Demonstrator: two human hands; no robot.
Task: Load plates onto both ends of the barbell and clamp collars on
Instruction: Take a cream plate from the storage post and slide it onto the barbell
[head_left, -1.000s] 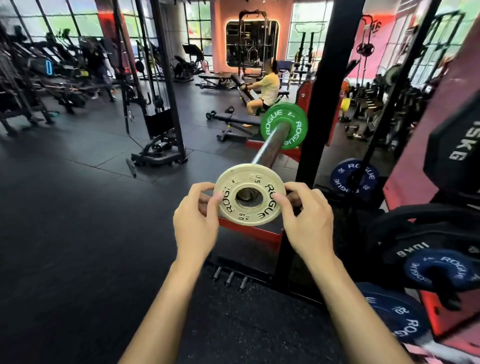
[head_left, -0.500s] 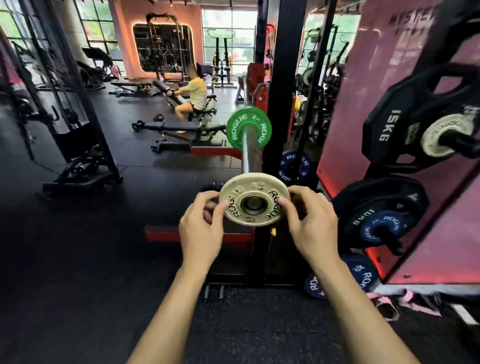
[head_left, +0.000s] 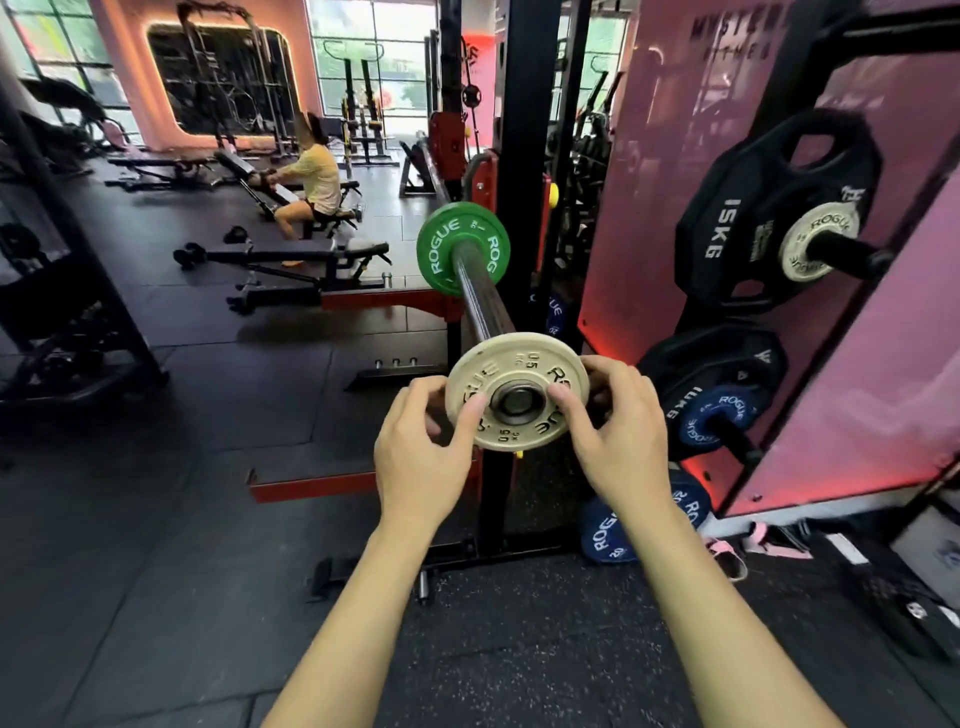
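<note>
Both hands pinch white plate (head_left: 517, 391) by rim: left hand (head_left: 422, 453), right hand (head_left: 619, 436), thumbs on face. Plate threaded on barbell (head_left: 480, 291) sleeve end; green plate (head_left: 462, 248) further up sleeve.

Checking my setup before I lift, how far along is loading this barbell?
Done: a green plate sits up the barbell sleeve. In hand: left hand and right hand hold the cream plate on the sleeve's tip. Left: sliding it in and clamping collars; no collar or far end shows.
</note>
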